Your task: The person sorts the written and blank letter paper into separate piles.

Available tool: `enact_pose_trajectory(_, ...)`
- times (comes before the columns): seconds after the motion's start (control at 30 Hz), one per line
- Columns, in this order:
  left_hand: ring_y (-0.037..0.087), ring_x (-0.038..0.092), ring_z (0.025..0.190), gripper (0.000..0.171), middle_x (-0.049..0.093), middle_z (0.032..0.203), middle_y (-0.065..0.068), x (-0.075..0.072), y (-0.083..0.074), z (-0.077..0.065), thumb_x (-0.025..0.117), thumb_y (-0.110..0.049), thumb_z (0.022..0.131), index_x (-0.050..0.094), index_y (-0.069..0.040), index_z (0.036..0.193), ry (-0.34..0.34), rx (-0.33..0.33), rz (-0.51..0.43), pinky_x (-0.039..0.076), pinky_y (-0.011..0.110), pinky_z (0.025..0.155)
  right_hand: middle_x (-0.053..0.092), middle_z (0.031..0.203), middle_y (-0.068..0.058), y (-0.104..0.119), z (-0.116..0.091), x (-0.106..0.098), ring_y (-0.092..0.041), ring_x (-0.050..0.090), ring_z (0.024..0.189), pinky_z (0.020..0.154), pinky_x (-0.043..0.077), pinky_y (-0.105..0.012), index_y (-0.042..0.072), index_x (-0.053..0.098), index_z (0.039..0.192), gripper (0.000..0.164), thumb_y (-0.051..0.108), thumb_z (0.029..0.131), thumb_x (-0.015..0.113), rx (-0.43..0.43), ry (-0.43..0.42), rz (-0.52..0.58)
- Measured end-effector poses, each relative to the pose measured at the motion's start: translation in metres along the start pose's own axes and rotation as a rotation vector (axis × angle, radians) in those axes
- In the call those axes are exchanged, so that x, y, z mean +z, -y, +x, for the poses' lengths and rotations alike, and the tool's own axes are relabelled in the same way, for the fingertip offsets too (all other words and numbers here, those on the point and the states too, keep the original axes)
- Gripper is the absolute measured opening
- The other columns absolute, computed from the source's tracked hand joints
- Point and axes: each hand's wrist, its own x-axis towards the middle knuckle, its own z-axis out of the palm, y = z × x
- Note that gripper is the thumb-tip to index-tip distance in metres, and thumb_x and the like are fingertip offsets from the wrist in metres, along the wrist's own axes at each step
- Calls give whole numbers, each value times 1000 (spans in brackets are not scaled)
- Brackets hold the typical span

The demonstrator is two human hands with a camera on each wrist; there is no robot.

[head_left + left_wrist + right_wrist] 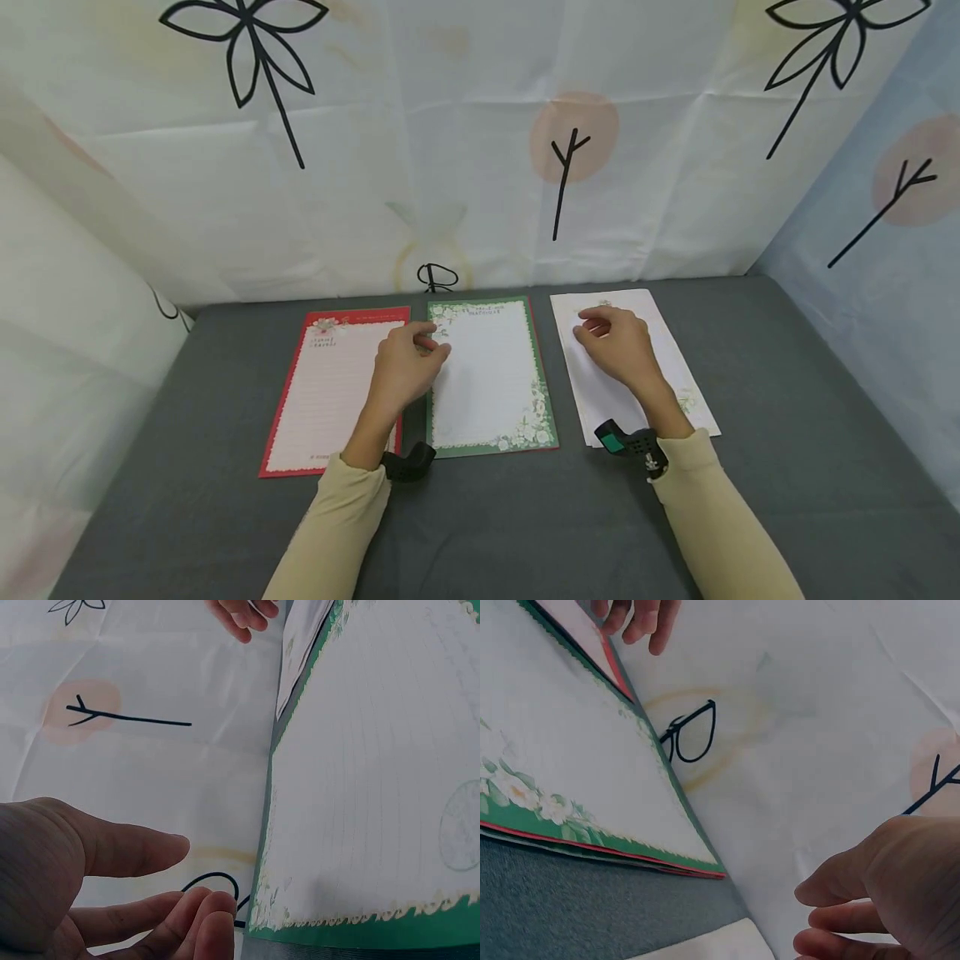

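Observation:
Three sets of decorated writing paper lie side by side. My left hand (407, 367) is over the gap between the red-bordered paper (330, 400) and the green-bordered paper (483, 375), thumb and fingers loosely bent and apart. Nothing shows between them in the left wrist view. Over the upper part of the white paper (600, 392) on the right is my right hand (621, 346), its fingers also relaxed around an empty gap. Flowers decorate the green border, and a red edge shows under that stack (577, 780). My right hand and forearm hide part of the white paper.
The papers lie on a dark grey cloth-covered table (495, 525). Behind it hangs a pale fabric backdrop (465, 125) with black leaf and twig drawings. Black wrist bands (408, 463) sit on both wrists, and a dark cord (167, 308) shows at the back left.

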Motion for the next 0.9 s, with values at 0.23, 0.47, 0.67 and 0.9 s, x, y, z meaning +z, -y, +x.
enact_pose_trajectory(0.23, 28, 70, 85, 41, 71, 95, 13, -5, 7, -1, 72, -16, 92, 67, 4, 127, -9, -5, 11, 49, 33, 59, 70, 101, -18, 8, -4, 17, -35, 68, 94, 76, 53, -49, -4, 70, 121, 31, 13, 95, 67, -44, 87, 77)
enact_pose_trajectory(0.47, 28, 70, 88, 40, 71, 96, 13, -6, 15, 0, 71, -15, 93, 66, 4, 128, -9, -15, 22, 52, 37, 63, 69, 104, -17, 14, -10, 29, -33, 68, 95, 77, 54, -47, -5, 68, 124, 33, 13, 97, 68, -63, 164, 120)
enact_pose_trajectory(0.67, 30, 69, 90, 41, 70, 98, 15, -3, 21, 1, 70, -14, 93, 65, 6, 128, 4, -18, 22, 54, 42, 66, 68, 104, -18, 14, -11, 36, -32, 68, 94, 77, 55, -47, -8, 64, 128, 37, 10, 96, 68, -56, 181, 116)
enact_pose_trajectory(0.9, 32, 68, 93, 42, 69, 102, 18, -2, 23, 0, 70, -14, 93, 64, 8, 128, 15, -33, 39, 55, 47, 72, 68, 107, -18, 17, -14, 38, -32, 67, 95, 80, 54, -48, -8, 61, 132, 42, 13, 96, 68, -39, 213, 88)
